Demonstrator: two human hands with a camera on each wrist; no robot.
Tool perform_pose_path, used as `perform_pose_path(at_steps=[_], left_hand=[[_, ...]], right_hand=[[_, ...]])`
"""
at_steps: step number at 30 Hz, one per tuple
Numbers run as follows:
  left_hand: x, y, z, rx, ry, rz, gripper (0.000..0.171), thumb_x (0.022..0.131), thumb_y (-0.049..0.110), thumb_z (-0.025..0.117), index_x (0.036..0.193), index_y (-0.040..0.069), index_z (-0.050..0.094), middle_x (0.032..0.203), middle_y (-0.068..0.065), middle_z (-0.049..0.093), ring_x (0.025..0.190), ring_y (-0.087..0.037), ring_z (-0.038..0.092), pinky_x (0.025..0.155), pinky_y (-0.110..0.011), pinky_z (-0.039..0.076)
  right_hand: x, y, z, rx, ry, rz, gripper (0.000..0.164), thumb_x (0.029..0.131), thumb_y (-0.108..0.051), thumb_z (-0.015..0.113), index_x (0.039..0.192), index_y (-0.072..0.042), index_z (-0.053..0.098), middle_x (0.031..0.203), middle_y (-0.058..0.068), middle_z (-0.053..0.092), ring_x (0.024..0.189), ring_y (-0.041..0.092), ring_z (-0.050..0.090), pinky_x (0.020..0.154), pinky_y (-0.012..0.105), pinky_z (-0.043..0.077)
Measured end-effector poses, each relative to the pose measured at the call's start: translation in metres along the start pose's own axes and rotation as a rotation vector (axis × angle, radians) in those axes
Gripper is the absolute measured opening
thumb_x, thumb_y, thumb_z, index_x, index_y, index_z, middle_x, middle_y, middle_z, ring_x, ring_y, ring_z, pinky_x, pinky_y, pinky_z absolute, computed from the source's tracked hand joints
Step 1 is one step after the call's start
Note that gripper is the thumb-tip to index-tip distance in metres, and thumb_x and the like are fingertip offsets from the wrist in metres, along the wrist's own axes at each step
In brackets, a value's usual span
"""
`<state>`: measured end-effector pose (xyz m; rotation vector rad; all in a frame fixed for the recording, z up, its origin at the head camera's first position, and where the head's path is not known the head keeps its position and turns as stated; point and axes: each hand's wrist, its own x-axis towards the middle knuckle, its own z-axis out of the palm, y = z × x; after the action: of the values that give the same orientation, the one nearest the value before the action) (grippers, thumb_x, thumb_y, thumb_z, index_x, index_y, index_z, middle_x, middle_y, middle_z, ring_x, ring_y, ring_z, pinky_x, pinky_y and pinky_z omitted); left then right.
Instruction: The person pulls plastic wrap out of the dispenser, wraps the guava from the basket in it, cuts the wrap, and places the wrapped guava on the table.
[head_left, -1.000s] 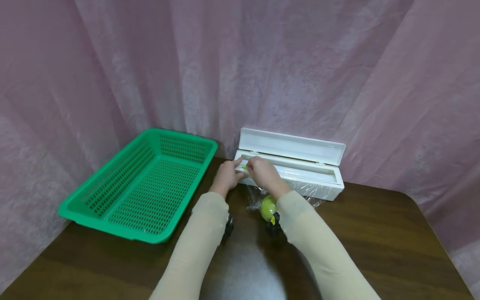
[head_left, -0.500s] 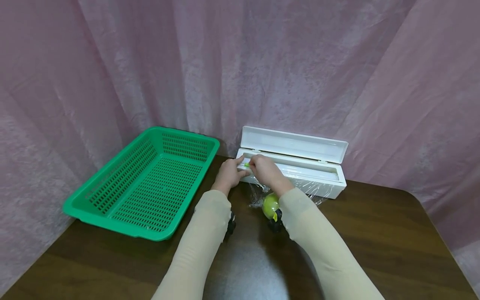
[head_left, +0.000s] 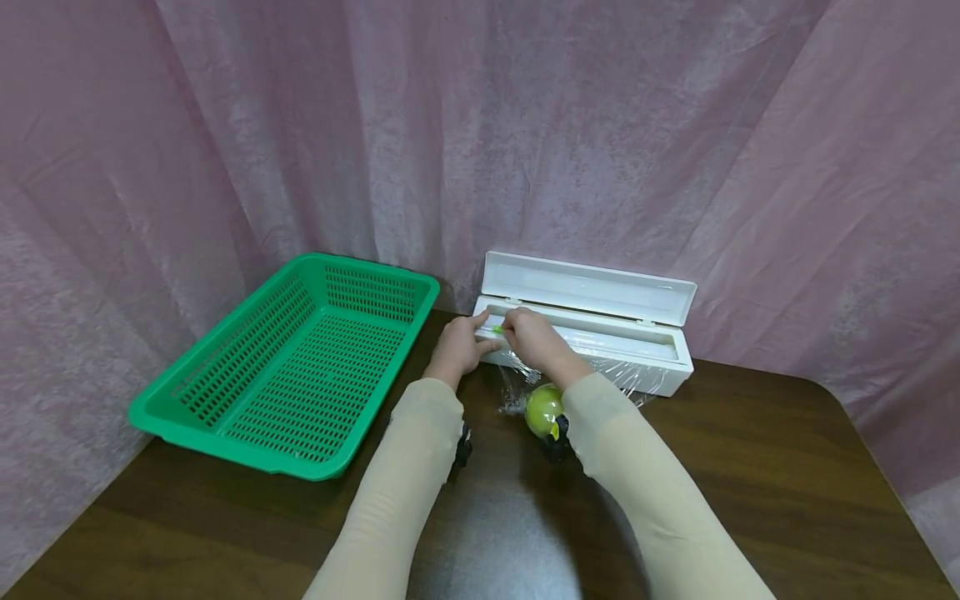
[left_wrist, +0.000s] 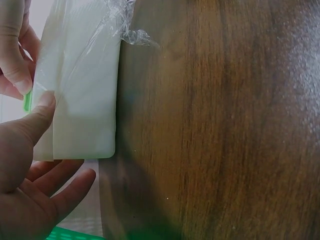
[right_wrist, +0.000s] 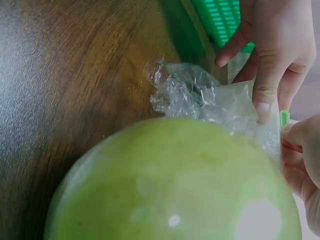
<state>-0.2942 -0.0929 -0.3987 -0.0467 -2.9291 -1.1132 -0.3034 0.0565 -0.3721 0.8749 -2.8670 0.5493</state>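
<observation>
From my remote seat, I see a round, shiny green fruit (head_left: 543, 410) on the dark brown wooden table (head_left: 750, 450), just beside the right wrist. Crumpled clear plastic film (right_wrist: 185, 92) shows behind it. The left hand (head_left: 455, 346) grips the left end of a long white plastic box (left_wrist: 85, 115); the right hand (head_left: 536, 340) pinches a small bright-green tab (right_wrist: 284, 118) there. Left, a green plastic basket (head_left: 232, 457); behind, a pink curtain (head_left: 480, 125).

From the head we look forward and down, from well back, over the table (head_left: 750, 458), basket (head_left: 225, 448) and box (left_wrist: 85, 115). From the left wrist we face one box end closely; from the right, we look past a very near fruit (right_wrist: 175, 180). Both wrist views share the left hand (head_left: 454, 348) and right hand (head_left: 536, 340).
</observation>
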Motion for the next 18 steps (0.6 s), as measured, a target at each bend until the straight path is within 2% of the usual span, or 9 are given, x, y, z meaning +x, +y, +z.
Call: perform_pose_path(at_steps=[5, 11, 18], left_hand=[[-0.0002, 0.0011, 0.0, 0.003, -0.008, -0.01, 0.067, 0.083, 0.034, 0.071, 0.143, 0.024, 0.041, 0.144, -0.01, 0.046, 0.129, -0.026, 0.047, 0.098, -0.039, 0.046], [-0.0015, 0.0015, 0.0001, 0.002, -0.009, -0.004, 0.067, 0.084, 0.032, 0.071, 0.143, 0.022, 0.042, 0.143, -0.01, 0.047, 0.128, -0.026, 0.048, 0.098, -0.038, 0.046], [-0.0016, 0.0014, -0.0009, -0.001, -0.008, -0.002, 0.067, 0.084, 0.032, 0.071, 0.143, 0.022, 0.041, 0.143, -0.01, 0.046, 0.128, -0.027, 0.047, 0.099, -0.039, 0.045]], right_hand=[[-0.0021, 0.0011, -0.0018, -0.009, -0.015, 0.021, 0.018, 0.094, -0.007, 0.051, 0.103, 0.001, 0.065, 0.1, 0.014, 0.065, 0.094, 0.027, 0.062, 0.085, 0.038, 0.052], [-0.0062, -0.0004, -0.0045, -0.055, -0.019, 0.057, 0.021, 0.095, -0.013, 0.051, 0.107, -0.004, 0.066, 0.107, 0.011, 0.066, 0.098, 0.027, 0.064, 0.083, 0.04, 0.053], [-0.0065, -0.001, -0.0064, -0.057, -0.023, 0.068, 0.021, 0.095, -0.014, 0.053, 0.108, -0.004, 0.066, 0.109, 0.011, 0.066, 0.1, 0.026, 0.064, 0.085, 0.04, 0.053]])
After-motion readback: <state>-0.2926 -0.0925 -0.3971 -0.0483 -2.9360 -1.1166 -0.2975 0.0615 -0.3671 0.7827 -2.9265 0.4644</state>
